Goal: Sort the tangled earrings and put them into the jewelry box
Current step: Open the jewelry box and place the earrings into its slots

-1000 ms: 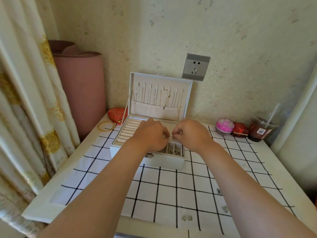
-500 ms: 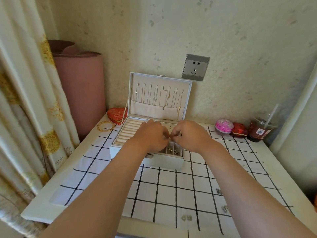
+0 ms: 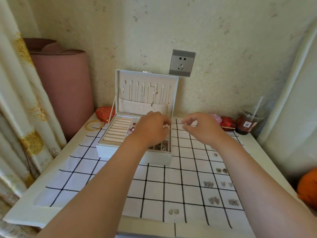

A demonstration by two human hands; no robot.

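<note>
The white jewelry box [image 3: 133,158] stands open at the back of the table, its lid [image 3: 147,78] upright with chains hanging inside. My left hand [image 3: 151,129] hovers over the box's right compartments with its fingers curled down; what the fingertips touch is hidden. My right hand [image 3: 200,129] is to the right of the box, above the checked cloth [image 3: 154,186], its fingers loosely curled with nothing visible in them. Several small earring pairs [image 3: 214,200] lie on the cloth at the right, and one pair [image 3: 173,211] lies near the front.
A gold bangle [image 3: 94,125] and a red heart box [image 3: 104,113] lie left of the jewelry box. A pink roll [image 3: 63,93] leans in the left corner. A drink cup [image 3: 247,122] and a red trinket [image 3: 227,123] stand at the back right. An orange object [image 3: 308,188] is past the right edge.
My hands were pinched together over the box's right side. My right hand has pulled away to the right and loosened; my left hand stays over the box.
</note>
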